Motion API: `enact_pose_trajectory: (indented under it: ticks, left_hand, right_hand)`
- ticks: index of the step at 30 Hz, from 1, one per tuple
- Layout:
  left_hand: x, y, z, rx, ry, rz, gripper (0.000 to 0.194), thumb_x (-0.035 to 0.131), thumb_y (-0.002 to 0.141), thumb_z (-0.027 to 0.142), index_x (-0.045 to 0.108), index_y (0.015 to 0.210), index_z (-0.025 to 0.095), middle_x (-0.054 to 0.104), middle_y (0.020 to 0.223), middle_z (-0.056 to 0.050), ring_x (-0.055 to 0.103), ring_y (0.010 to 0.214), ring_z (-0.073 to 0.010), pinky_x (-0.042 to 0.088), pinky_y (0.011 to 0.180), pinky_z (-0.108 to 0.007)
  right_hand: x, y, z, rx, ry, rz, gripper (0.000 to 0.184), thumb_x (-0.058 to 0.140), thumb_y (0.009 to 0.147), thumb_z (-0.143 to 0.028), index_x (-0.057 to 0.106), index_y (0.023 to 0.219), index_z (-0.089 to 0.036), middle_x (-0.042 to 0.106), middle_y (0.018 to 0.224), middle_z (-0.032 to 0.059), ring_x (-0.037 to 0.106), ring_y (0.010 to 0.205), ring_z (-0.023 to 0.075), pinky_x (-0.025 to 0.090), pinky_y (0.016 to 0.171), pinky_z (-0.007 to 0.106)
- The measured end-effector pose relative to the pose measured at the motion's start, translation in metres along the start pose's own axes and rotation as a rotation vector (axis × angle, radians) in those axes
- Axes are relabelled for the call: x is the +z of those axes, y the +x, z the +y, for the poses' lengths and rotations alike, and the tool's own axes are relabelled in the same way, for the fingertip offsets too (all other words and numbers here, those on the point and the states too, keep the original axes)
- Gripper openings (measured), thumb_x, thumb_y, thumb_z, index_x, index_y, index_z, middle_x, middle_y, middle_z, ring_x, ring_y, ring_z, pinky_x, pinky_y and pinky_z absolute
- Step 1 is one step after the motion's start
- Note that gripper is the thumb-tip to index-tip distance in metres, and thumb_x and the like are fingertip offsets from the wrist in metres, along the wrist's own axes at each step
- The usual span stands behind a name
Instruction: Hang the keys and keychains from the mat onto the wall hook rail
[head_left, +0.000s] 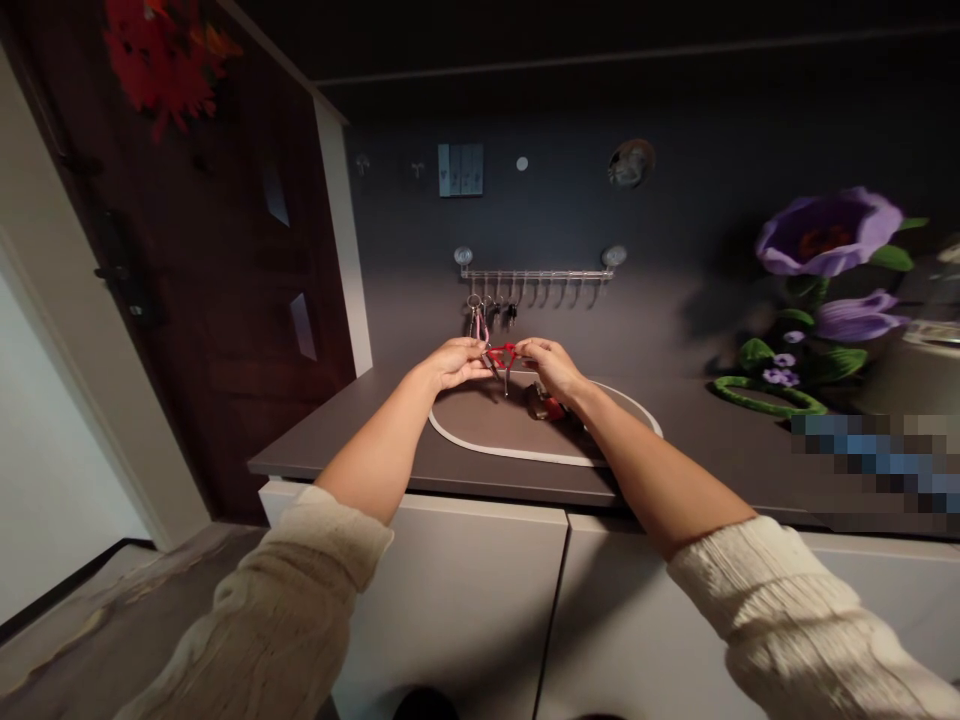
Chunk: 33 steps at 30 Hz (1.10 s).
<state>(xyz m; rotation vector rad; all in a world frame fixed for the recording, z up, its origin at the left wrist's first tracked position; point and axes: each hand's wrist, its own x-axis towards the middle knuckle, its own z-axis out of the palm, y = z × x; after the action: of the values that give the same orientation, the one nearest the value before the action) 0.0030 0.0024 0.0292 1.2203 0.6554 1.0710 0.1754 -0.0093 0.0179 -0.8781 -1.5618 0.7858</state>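
Note:
Between my two hands hangs a bunch of keys on a red cord [503, 352], held above the counter. My left hand [456, 362] pinches its left end, near the metal ring and keys. On the other side, my right hand [549, 362] has its fingers closed on the red cord. A key [506, 382] dangles below the cord. Beneath my right hand, a dark and red item [546, 402] lies on the white-outlined oval [517, 455]; its kind is hard to make out, as my hand and forearm partly cover it.
Behind my hands a clear hook rail [537, 274] is mounted on the dark wall, with other keys [511, 314] on its left hooks. A purple flower decoration [829, 235] stands right on the counter [337, 425]. A dark door [217, 250] is at left.

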Motion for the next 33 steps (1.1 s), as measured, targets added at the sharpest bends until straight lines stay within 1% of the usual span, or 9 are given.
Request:
enact_pose_trajectory:
  ticks: [2,6,9,11,15,17,21,27,33]
  left_hand:
    - [0.0,0.0,-0.001,-0.023,0.048,-0.001,0.01,0.043,0.082,0.008,0.046,0.074,0.012,0.064,0.073,-0.008,0.065,0.074,-0.0161,0.043,0.089,-0.047]
    - [0.001,0.0,-0.005,-0.081,0.113,-0.073,0.009,0.048,0.08,0.009,0.045,0.072,0.014,0.064,0.076,-0.006,0.065,0.074,-0.0145,0.041,0.091,-0.047]
    - [0.002,0.0,-0.008,-0.115,0.152,-0.126,0.009,0.052,0.078,0.011,0.046,0.073,0.014,0.064,0.079,-0.005,0.064,0.075,-0.0134,0.039,0.092,-0.047]
    - [0.003,-0.001,-0.01,-0.132,0.184,-0.163,0.008,0.055,0.076,0.013,0.048,0.075,0.014,0.064,0.08,-0.005,0.064,0.076,-0.0133,0.039,0.092,-0.047]
    - [0.007,-0.002,-0.011,-0.154,0.24,-0.2,0.01,0.06,0.073,0.016,0.051,0.076,0.014,0.061,0.072,-0.002,0.061,0.073,-0.0117,0.038,0.092,-0.047]
    - [0.009,-0.004,-0.011,-0.152,0.245,-0.195,0.01,0.062,0.072,0.016,0.052,0.074,0.014,0.06,0.07,-0.001,0.06,0.071,-0.0106,0.038,0.092,-0.047]
    - [0.012,-0.006,-0.011,-0.124,0.236,-0.183,0.01,0.063,0.071,0.017,0.054,0.076,0.014,0.061,0.076,-0.002,0.059,0.073,-0.0104,0.036,0.094,-0.047]
    - [0.011,-0.004,-0.013,-0.103,0.243,-0.2,0.021,0.067,0.067,0.021,0.056,0.084,0.016,0.063,0.086,-0.005,0.059,0.084,-0.0134,0.036,0.094,-0.045]
    - [0.01,0.0,-0.018,-0.069,0.251,-0.203,0.02,0.068,0.066,0.023,0.056,0.079,0.016,0.062,0.086,-0.002,0.058,0.083,-0.0116,0.036,0.095,-0.042]
  right_hand:
    - [-0.001,0.002,0.001,0.0,0.091,0.029,0.013,0.053,0.063,-0.028,0.06,0.068,-0.017,0.064,0.081,0.0012,0.055,0.079,0.0135,0.039,0.073,0.026]
    - [-0.003,0.004,0.001,0.028,0.27,0.043,0.015,0.057,0.061,-0.029,0.06,0.07,-0.017,0.066,0.087,0.0025,0.056,0.083,0.0144,0.04,0.071,0.026]
    - [-0.002,0.003,-0.002,0.061,0.394,0.019,0.014,0.059,0.06,-0.028,0.059,0.07,-0.018,0.067,0.088,0.0032,0.058,0.084,0.0152,0.041,0.073,0.027]
    - [-0.001,0.0,-0.005,0.069,0.44,-0.021,0.013,0.059,0.061,-0.028,0.058,0.07,-0.018,0.067,0.088,0.0038,0.059,0.086,0.0154,0.042,0.076,0.028]
    - [0.0,-0.005,-0.01,0.085,0.437,-0.106,0.014,0.058,0.067,-0.032,0.054,0.074,-0.02,0.067,0.089,0.004,0.059,0.093,0.0167,0.043,0.081,0.033]
    - [-0.001,-0.007,-0.011,0.108,0.436,-0.128,0.016,0.058,0.069,-0.034,0.053,0.077,-0.021,0.067,0.089,0.0031,0.06,0.091,0.0167,0.043,0.082,0.035]
    - [-0.002,-0.007,-0.01,0.153,0.505,-0.156,0.016,0.06,0.07,-0.032,0.052,0.08,-0.023,0.067,0.087,0.0009,0.062,0.085,0.0156,0.045,0.08,0.034]
    - [-0.002,-0.004,-0.007,0.143,0.537,-0.108,0.016,0.061,0.071,-0.032,0.052,0.081,-0.022,0.066,0.083,0.0005,0.063,0.082,0.0148,0.048,0.076,0.032]
    - [-0.002,-0.004,-0.008,0.137,0.579,-0.053,0.015,0.062,0.071,-0.029,0.054,0.081,-0.022,0.064,0.079,-0.0014,0.062,0.075,0.012,0.049,0.072,0.027]
